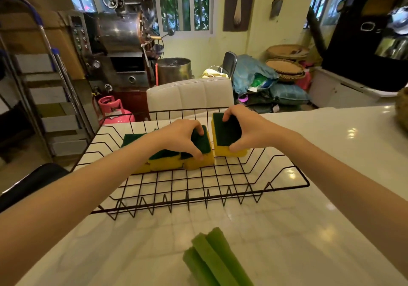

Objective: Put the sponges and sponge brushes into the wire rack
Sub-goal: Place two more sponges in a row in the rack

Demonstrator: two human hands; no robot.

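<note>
Head view. The wire rack (220,182) sits on the white counter (309,219), at centre frame. A row of yellow sponges with green scouring faces (163,161) already stands inside it, running from 9 o'clock toward the rack's middle; a flat green scouring pad (132,139) lies behind them at about 10 o'clock.

The left hand (183,136) grips the row's end sponge (202,151), thumb on the near edge and fingers curled over the far edge, clamped on it. The right hand (247,125) holds a separate sponge (227,134) at 1 o'clock, tilted with its green face toward the camera, fingers over the top edge and thumb under the lower corner, closed firmly on it. This sponge sits just beside the row's end, its base low in the rack; contact with the wires cannot be confirmed.

Outstanding, by assessment: the green sponge pieces (215,259) at 6 o'clock lie on the counter, outside the rack. The task appears over half done.
</note>
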